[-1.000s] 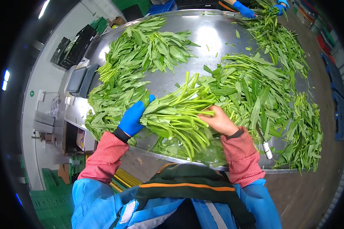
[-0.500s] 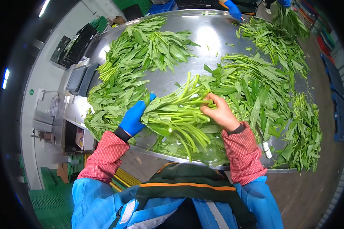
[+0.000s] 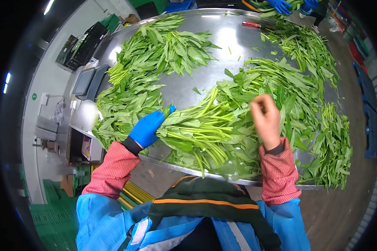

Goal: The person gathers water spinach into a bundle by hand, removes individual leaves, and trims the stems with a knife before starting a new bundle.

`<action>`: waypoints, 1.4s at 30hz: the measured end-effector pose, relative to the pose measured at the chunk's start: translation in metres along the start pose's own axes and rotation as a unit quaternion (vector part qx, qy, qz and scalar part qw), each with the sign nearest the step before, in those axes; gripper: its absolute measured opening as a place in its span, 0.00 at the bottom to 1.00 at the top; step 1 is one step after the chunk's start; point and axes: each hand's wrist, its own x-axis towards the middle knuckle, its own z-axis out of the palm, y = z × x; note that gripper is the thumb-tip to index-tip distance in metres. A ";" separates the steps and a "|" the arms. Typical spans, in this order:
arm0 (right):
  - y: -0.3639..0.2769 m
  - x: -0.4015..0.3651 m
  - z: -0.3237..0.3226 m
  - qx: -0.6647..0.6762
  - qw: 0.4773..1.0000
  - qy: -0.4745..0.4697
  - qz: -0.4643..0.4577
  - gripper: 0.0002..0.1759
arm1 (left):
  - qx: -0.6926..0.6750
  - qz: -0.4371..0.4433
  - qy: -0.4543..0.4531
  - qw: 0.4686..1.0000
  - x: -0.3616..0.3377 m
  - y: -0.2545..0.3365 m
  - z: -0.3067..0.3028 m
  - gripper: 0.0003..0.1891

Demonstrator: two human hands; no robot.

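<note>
My left hand [image 3: 148,125], in a blue glove, is closed around the leafy end of a bunch of long-stemmed leafy greens [image 3: 201,134]. Its pale cut stems fan out to the right over the table. To the right of these stems, my bare right hand [image 3: 266,119] is raised over a heap of the same greens [image 3: 289,98]. Its fingers are loosely curled, with a gap beside the thumb, and nothing shows in them. More loose leaves lie under the bunch at the table's near edge.
A large pile of greens [image 3: 151,54] covers the left of the metal table [image 3: 188,90], beside a scale display [image 3: 84,80]. At the far edge lies a red-handled tool [image 3: 251,24]. Across the table, a co-worker's blue-gloved hands [image 3: 280,6] hold greens.
My right hand has left the stems and moved right and slightly up. My left hand keeps the bunch. The co-worker's hands have come together, and the red-handled tool now lies on the table.
</note>
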 end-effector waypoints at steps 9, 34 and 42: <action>-0.031 -0.009 0.046 -0.189 0.937 -0.109 -0.274 0.04 | 0.054 0.057 -0.013 0.997 0.018 -0.002 -0.002 0.45; -0.031 0.005 0.046 -0.019 0.964 -0.220 -0.145 0.08 | 0.184 0.133 0.018 0.974 0.045 0.033 -0.020 0.30; -0.011 0.008 0.043 -0.083 0.991 -0.011 -0.106 0.09 | 0.198 0.077 0.025 0.977 0.036 0.028 -0.012 0.38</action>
